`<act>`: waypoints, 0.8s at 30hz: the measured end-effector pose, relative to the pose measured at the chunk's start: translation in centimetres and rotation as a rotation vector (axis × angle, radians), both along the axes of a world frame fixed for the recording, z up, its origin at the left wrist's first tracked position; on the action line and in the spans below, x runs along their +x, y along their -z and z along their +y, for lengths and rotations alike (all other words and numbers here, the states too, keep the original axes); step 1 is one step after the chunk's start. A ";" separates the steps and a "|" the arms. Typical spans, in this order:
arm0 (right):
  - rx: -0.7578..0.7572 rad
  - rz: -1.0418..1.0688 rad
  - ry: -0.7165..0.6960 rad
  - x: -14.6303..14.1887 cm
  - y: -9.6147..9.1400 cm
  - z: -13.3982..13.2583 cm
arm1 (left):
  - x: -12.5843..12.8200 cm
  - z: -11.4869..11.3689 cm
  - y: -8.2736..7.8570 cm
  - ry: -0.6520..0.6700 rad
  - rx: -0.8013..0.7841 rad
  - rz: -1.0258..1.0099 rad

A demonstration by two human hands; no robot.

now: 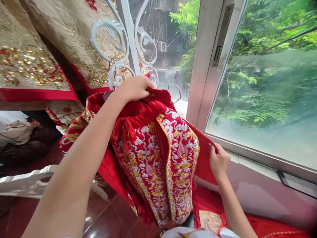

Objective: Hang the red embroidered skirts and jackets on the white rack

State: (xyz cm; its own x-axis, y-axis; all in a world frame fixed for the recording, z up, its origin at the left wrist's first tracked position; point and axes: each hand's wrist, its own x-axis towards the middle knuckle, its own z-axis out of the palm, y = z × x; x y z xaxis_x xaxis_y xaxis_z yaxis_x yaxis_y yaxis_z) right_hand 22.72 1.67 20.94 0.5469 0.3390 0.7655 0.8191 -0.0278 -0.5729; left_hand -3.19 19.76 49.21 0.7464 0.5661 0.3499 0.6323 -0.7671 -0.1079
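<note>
A red garment (182, 155) with silver and gold embroidery hangs in front of me beside the window. My left hand (135, 88) reaches up to its top edge and closes its fingers over the red cloth there; the fingertips are partly hidden. On the right, my right hand (219, 160) pinches the edge of a plain red flap (204, 155) and holds it stretched out to the side. Red tassel cords (127, 129) dangle from the gathered waistband. Behind my left hand shows a metal hanger hook (114, 71).
White scrollwork metal (132, 36) stands behind the garment, with hangers on it. Cream sequined cloths (32, 66) hang at the left. A metal-framed window (201, 66) is at the right. More red cloth (208, 201) lies below, and a white carved piece of furniture (27, 181) stands lower left.
</note>
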 end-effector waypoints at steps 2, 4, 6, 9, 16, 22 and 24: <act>0.149 -0.114 0.044 -2.2 -1.6 0.5 | 0.6 -0.2 0.0 -0.013 0.035 0.037; 0.247 -0.247 -0.090 -4.9 -4.4 1.4 | 1.1 -0.4 0.1 -0.009 0.051 0.058; 0.241 -0.282 -0.332 -7.4 -7.3 2.8 | 1.3 -0.5 0.1 0.001 0.038 0.069; 0.243 -0.192 -0.479 -10.0 -10.1 5.1 | 1.7 -0.4 0.0 0.024 -0.048 0.073; 0.278 -0.197 -0.288 -11.6 -9.2 7.1 | 4.1 0.9 0.7 0.137 -0.181 0.187; 0.097 -0.278 -0.238 -13.8 -7.9 8.8 | 4.2 1.8 1.8 0.178 0.187 -0.067; 0.076 -0.289 -0.220 -14.3 -7.7 10.1 | 3.9 1.9 2.4 0.198 0.281 -0.182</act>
State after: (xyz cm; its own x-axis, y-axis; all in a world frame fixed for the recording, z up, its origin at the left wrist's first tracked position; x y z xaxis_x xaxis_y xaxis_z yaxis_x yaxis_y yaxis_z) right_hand 8.40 11.77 28.60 0.2253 0.3606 0.9051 0.9290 0.2005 -0.3111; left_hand 0.66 21.70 46.84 0.7430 0.2807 0.6076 0.5034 -0.8326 -0.2309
